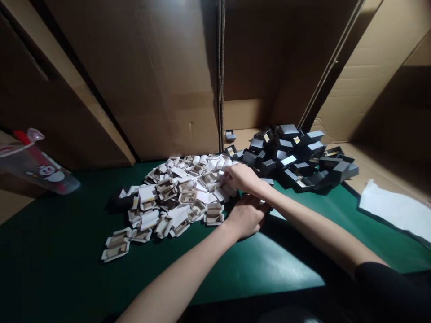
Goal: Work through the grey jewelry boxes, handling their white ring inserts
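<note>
A heap of small folded white card inserts (180, 215) with grey-brown insides lies on the green table. At the heap's right edge is my right hand (244, 178), its fingers bent together among the white pieces. Whatever it pinches is too small to make out. My left hand (246, 217) is just below and nearer to me, palm turned away, with fingers curled round something mostly hidden. A light edge shows beside its fingers. Behind both hands, to the right, lies a pile of small black boxes (286, 157), several open with whitish or yellowish contents.
Tall cardboard walls (164, 89) stand behind the green table (283, 264). One small black box (230, 135) sits apart at the back. On the left a clear plastic cup (50, 172) with a red straw leans over. A white sheet (395, 213) lies at the right.
</note>
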`<state>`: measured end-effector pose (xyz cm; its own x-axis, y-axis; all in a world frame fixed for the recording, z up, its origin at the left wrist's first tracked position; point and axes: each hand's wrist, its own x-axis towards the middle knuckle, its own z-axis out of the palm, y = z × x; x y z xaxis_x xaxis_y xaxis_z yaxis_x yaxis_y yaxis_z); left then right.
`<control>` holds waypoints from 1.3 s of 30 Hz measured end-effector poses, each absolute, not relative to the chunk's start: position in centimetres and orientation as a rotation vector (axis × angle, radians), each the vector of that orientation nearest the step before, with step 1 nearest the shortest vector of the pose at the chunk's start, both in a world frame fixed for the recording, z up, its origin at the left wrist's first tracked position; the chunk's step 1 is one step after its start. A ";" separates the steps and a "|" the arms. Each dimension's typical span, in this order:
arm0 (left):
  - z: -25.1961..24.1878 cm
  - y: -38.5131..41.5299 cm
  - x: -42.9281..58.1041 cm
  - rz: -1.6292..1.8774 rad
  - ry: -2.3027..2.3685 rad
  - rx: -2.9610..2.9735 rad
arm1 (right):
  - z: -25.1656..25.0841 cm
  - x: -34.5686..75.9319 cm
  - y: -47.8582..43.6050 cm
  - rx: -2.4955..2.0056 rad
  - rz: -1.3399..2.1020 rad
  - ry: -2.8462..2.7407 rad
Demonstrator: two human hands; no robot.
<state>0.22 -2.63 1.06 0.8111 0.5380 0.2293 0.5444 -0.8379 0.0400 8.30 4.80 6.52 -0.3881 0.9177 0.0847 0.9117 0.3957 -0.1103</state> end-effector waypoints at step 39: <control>1.7 -1.5 -0.3 -1.186 -0.880 -3.104 | 2.8 19.9 -1.1 -0.971 0.618 -1.388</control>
